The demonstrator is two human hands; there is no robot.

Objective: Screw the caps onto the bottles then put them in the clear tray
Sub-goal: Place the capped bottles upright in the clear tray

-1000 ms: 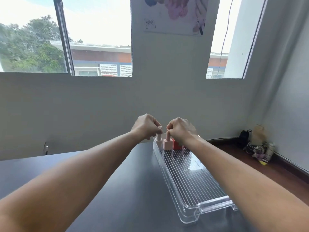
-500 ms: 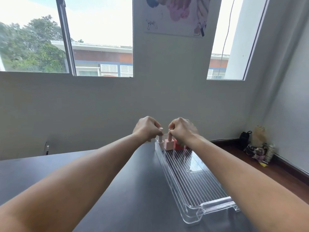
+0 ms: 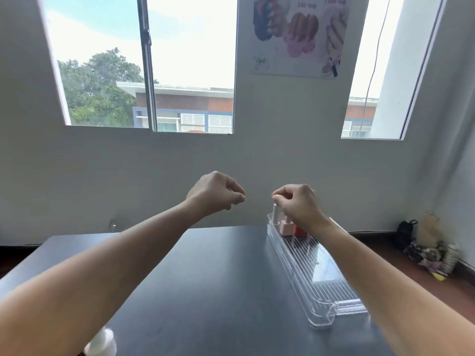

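Observation:
A long clear tray [image 3: 321, 283] lies on the dark table [image 3: 210, 278], running away from me. At its far end stand three small bottles: a pale one with a tall pale cap [image 3: 274, 214], a pink one [image 3: 284, 227] and a red one [image 3: 299, 231]. My right hand [image 3: 298, 206] hovers over them with fingers curled shut. Its fingertips are right at the top of the pale cap, and its wrist hides the pink bottle's cap. My left hand [image 3: 216, 192] is a loose fist in the air, left of the tray, and holds nothing.
A blurred white object [image 3: 101, 343] sits at the table's near left edge, partly behind my left forearm. The wall with windows stands just beyond the table. Bags and clutter [image 3: 426, 245] lie on the floor at the right.
My left hand has let go of the pale bottle and moved up and to the left. My right hand has risen above the bottles. The camera has tilted.

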